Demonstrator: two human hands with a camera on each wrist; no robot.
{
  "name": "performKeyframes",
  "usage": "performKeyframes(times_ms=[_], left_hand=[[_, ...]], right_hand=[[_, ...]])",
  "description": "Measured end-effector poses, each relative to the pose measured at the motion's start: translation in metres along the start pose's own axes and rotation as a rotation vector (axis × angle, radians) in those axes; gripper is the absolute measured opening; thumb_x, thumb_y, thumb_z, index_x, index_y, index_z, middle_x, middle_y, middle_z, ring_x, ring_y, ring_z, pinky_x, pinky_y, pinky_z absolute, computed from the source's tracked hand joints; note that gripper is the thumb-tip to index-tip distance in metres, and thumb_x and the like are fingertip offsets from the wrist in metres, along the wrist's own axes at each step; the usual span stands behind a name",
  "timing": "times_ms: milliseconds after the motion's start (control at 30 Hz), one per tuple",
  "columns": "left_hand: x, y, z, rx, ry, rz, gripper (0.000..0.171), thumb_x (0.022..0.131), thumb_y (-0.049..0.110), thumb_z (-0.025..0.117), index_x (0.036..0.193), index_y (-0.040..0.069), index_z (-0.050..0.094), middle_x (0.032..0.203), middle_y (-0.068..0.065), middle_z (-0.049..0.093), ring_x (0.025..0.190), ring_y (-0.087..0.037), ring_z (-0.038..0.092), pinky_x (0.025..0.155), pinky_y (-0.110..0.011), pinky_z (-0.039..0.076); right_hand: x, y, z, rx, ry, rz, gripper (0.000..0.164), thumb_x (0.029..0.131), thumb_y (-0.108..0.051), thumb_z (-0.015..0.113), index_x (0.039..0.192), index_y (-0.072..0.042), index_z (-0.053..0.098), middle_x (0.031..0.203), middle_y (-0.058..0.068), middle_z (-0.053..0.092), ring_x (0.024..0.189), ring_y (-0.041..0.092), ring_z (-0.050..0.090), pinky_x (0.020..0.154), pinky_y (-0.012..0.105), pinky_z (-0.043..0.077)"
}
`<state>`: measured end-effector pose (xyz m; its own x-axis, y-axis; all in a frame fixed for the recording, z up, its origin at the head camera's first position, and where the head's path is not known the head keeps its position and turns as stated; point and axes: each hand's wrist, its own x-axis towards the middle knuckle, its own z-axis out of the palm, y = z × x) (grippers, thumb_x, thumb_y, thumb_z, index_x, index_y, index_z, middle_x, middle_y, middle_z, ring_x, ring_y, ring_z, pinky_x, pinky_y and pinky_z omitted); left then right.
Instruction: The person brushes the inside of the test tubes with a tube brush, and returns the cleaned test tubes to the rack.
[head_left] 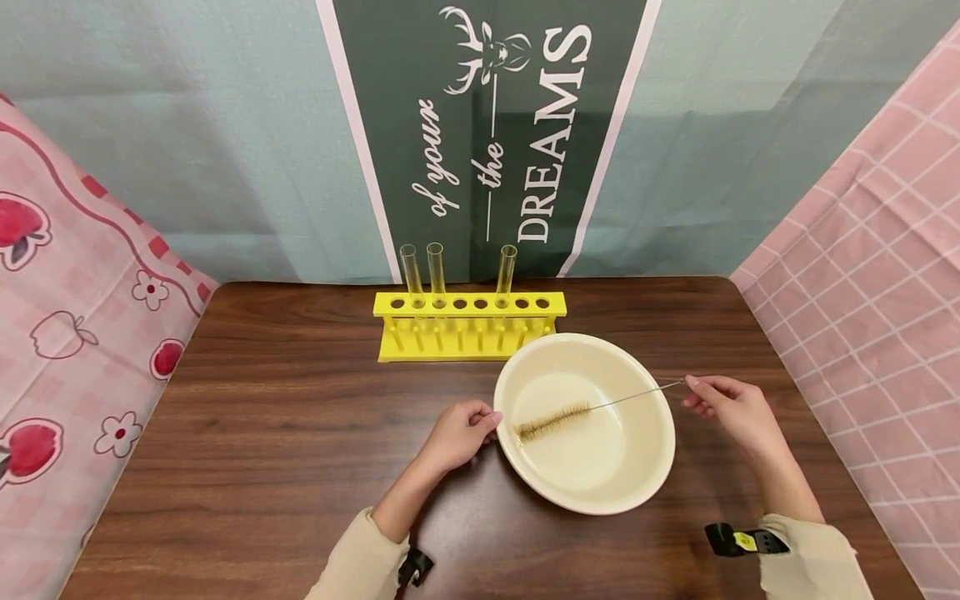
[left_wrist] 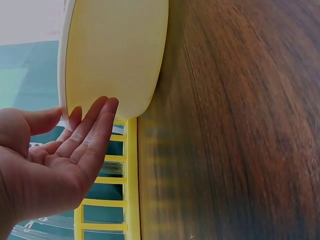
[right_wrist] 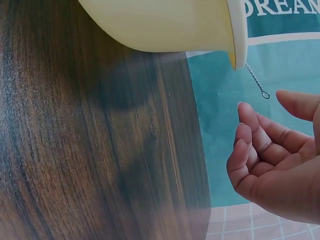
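Observation:
A cream basin (head_left: 645, 467) stands on the wooden table. My left hand (head_left: 457, 435) holds its left rim, the thumb at the edge and the fingers by the outer wall (left_wrist: 117, 55). Inside lies a test tube brush (head_left: 553, 422), tan bristles toward the left, its thin wire handle crossing the right rim. My right hand (head_left: 735, 408) is at the handle's end. The right wrist view shows the handle's twisted loop (right_wrist: 265, 94) near the gap between the thumb and fingers of the right hand (right_wrist: 280, 150), apart from both.
A yellow test tube rack (head_left: 390, 306) stands behind the basin, with three clear test tubes (head_left: 506, 275) upright in it. A printed cloth (head_left: 262, 150) hangs behind the table (head_left: 285, 433). Pink cloths (head_left: 885, 250) hang at both sides.

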<state>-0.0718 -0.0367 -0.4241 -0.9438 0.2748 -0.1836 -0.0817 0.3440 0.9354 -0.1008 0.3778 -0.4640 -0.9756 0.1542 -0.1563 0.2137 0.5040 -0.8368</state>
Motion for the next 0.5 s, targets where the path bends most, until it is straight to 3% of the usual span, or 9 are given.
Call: performKeyframes(times_ms=[167, 400, 500], left_hand=[[0.000, -0.001, 0.001, -0.039, 0.001, -0.024, 0.019, 0.091, 0.015, 0.056, 0.081, 0.000, 0.061, 0.067, -0.010, 0.059, 0.063, -0.029, 0.057, 0.042, -0.026, 0.042], [-0.002, -0.004, -0.006, -0.047, 0.009, -0.045, 0.020, 0.091, 0.015, 0.056, 0.080, -0.001, 0.061, 0.069, -0.015, 0.060, 0.067, -0.031, 0.058, 0.048, -0.034, 0.047], [-0.005, -0.006, -0.011, -0.055, 0.001, -0.050, 0.020, 0.091, 0.014, 0.055, 0.081, -0.003, 0.060, 0.070, -0.014, 0.060, 0.069, -0.030, 0.059, 0.058, -0.039, 0.050]], right_hand=[[0.011, 0.024, 0.004, -0.002, 0.029, -0.021, 0.056, 0.085, -0.051, 0.054, 0.106, 0.001, 0.061, 0.080, 0.009, 0.067, 0.071, 0.016, 0.062, 0.061, 0.027, 0.050], [0.004, 0.014, 0.007, 0.087, -0.035, -0.026, 0.056, 0.089, -0.047, 0.052, 0.107, 0.006, 0.058, 0.076, 0.005, 0.067, 0.070, 0.015, 0.064, 0.060, 0.026, 0.050], [-0.001, 0.008, 0.011, 0.151, -0.047, -0.033, 0.055, 0.090, -0.045, 0.050, 0.103, 0.007, 0.059, 0.073, 0.001, 0.067, 0.066, 0.012, 0.063, 0.058, 0.026, 0.050]])
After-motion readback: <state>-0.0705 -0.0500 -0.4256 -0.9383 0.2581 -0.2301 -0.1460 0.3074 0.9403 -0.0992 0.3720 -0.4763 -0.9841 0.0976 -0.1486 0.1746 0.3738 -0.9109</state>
